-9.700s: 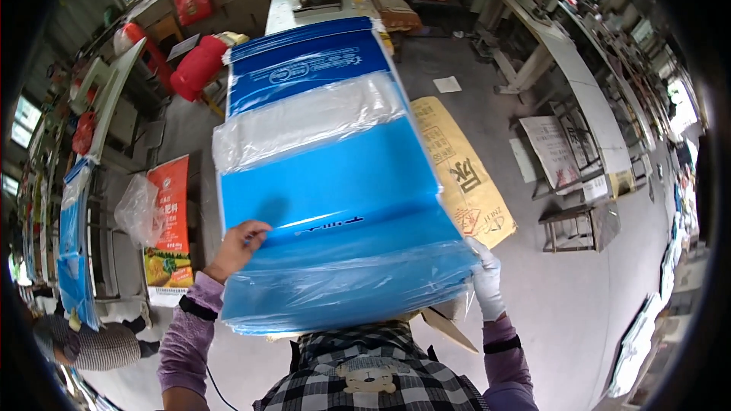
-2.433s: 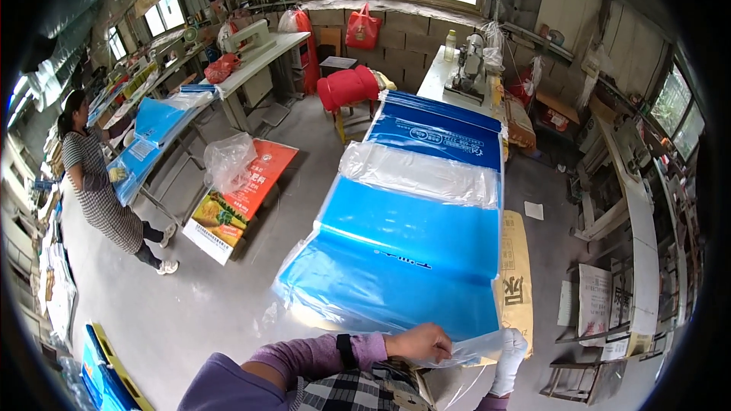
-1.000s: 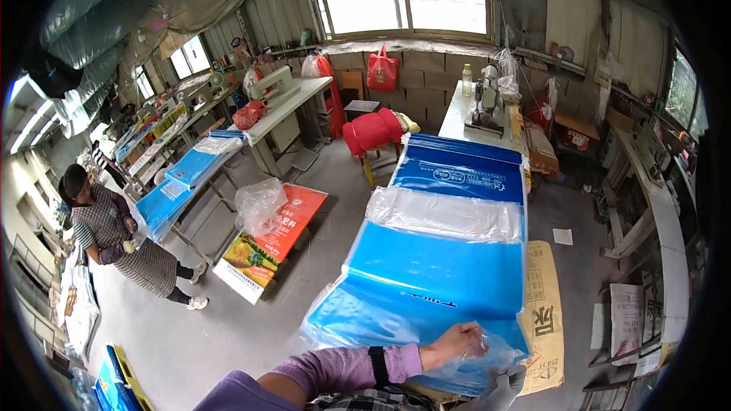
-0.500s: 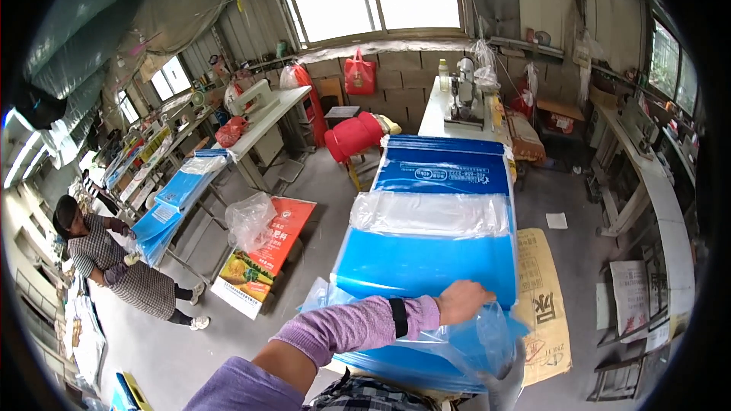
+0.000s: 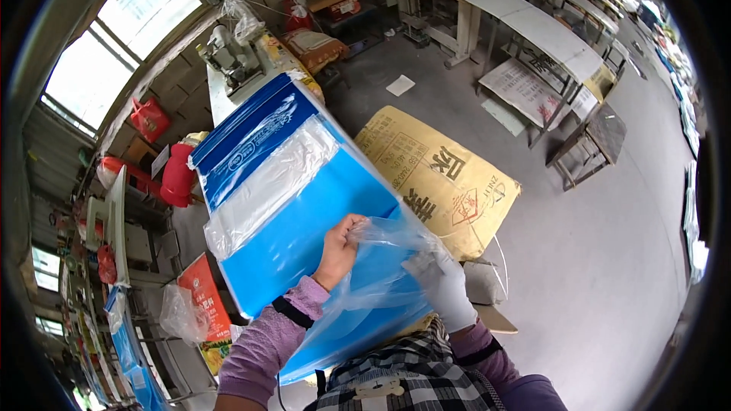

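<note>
The blue bag stack (image 5: pixel 304 205) lies flat on the table in front of the person, its near end sheathed in clear film (image 5: pixel 381 274). That film is pinched by the bare left hand (image 5: pixel 339 247) and gripped by the gloved right hand (image 5: pixel 445 289); the far end is judged uncovered yet. A yellow sack (image 5: pixel 438 179) lies just beside.

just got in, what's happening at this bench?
A person in purple sleeves is working at a stack of large blue plastic bags with clear middle bands on a table. The bare left hand pinches the loose clear film edge at the near end of the top bag, and the white-gloved right hand grips the same film from the other side. A yellow woven sack lies on the floor beside.
</note>
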`<action>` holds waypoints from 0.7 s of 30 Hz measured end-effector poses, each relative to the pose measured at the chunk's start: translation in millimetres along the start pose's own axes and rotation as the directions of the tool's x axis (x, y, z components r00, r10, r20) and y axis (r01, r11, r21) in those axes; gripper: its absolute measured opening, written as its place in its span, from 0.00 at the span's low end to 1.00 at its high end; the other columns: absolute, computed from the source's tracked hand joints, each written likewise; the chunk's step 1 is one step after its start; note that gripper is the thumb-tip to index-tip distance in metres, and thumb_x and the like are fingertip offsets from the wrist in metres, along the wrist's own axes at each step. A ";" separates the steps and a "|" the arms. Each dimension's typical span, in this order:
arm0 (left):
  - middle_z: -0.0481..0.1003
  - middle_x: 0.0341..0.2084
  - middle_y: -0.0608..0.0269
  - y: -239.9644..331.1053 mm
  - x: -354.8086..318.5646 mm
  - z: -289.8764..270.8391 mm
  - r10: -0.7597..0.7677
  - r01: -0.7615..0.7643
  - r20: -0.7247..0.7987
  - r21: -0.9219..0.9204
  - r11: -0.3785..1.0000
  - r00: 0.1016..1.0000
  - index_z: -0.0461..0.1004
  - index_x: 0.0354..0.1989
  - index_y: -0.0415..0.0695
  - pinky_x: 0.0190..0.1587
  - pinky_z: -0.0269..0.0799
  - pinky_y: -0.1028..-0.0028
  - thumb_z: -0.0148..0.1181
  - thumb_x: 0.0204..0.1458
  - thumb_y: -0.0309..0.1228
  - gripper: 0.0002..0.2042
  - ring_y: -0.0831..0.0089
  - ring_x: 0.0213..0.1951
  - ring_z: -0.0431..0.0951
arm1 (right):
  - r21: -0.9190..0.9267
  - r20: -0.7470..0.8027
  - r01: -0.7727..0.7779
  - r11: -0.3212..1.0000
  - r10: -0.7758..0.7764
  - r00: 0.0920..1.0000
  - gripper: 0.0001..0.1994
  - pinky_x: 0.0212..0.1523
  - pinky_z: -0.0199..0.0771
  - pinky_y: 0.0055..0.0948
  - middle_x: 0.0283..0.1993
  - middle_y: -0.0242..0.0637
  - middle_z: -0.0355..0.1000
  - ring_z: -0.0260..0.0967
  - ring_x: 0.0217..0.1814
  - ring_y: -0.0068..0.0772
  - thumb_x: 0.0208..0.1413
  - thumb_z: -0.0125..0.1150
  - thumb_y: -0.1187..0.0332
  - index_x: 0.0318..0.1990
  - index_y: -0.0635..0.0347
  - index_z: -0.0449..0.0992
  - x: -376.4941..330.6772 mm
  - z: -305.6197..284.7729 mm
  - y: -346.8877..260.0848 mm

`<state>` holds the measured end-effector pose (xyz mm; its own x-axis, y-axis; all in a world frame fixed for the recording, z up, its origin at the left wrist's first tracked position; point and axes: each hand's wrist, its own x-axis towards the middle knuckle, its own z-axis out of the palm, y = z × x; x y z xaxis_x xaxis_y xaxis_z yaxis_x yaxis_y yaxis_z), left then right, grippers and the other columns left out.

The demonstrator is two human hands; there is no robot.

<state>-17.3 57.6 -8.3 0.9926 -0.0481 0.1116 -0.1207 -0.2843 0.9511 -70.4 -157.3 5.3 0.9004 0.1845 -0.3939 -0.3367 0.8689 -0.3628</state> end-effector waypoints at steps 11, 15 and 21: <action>0.76 0.25 0.72 -27.7 37.4 -35.9 -0.547 0.641 0.528 0.009 0.768 0.649 0.81 0.35 0.39 0.32 0.67 0.84 0.55 0.60 0.31 0.10 0.83 0.25 0.70 | -0.084 -0.021 -0.361 0.929 0.360 0.933 0.10 0.21 0.63 0.15 0.25 0.22 0.66 0.62 0.21 0.15 0.61 0.60 0.63 0.41 0.61 0.75 104.7 -37.8 -18.1; 0.70 0.22 0.77 -40.2 41.3 -30.9 -0.649 0.753 0.382 -0.303 0.585 0.658 0.77 0.44 0.40 0.25 0.63 0.83 0.57 0.59 0.30 0.09 0.87 0.22 0.65 | -0.970 -0.044 -0.065 0.235 0.096 0.994 0.08 0.26 0.70 0.23 0.27 0.29 0.70 0.70 0.27 0.24 0.52 0.65 0.69 0.38 0.60 0.78 107.2 -46.4 -28.4; 0.75 0.34 0.72 -32.8 40.6 -37.2 -0.600 0.738 0.429 -0.382 0.556 0.675 0.67 0.59 0.42 0.40 0.74 0.79 0.60 0.58 0.30 0.21 0.83 0.31 0.74 | -0.813 0.583 0.562 -0.155 -0.245 0.775 0.09 0.29 0.72 0.27 0.29 0.36 0.70 0.72 0.28 0.34 0.49 0.67 0.68 0.37 0.58 0.77 41.5 49.8 -57.0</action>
<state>27.4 100.6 -24.2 0.7361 -0.2730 -0.6194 0.6708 0.1717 0.7215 -0.1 -176.2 51.7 0.9407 0.1973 0.2758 0.3344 -0.4043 -0.8513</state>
